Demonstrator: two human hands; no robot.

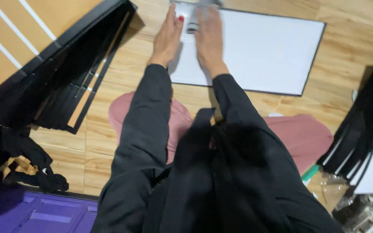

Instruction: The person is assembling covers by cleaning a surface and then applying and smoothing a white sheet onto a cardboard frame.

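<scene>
Left hand (pixel 167 36) flat, right hand (pixel 209 36) flat, both pressing small grey thing (pixel 193 22) on white board (pixel 264 51), far on floor (pixel 109 138). Risk: grey thing slips sideways, board slides.

The floor (pixel 109 142) is wood-look plank, pale tan with visible grain and a low sheen. On it, towards its far edge, lies a white board (pixel 264 51), smooth and matt like coated card or paper, edged with a thin dark rim. The small grey object (pixel 194 19) on the board's far left corner looks smooth, though it is too blurred to tell metal from plastic. Black frames (pixel 61 82) at the floor's left edge look like matt painted strips. The sleeves (pixel 147 121) are matt black cloth; the purple crate (pixel 39 213) looks like moulded plastic.
</scene>
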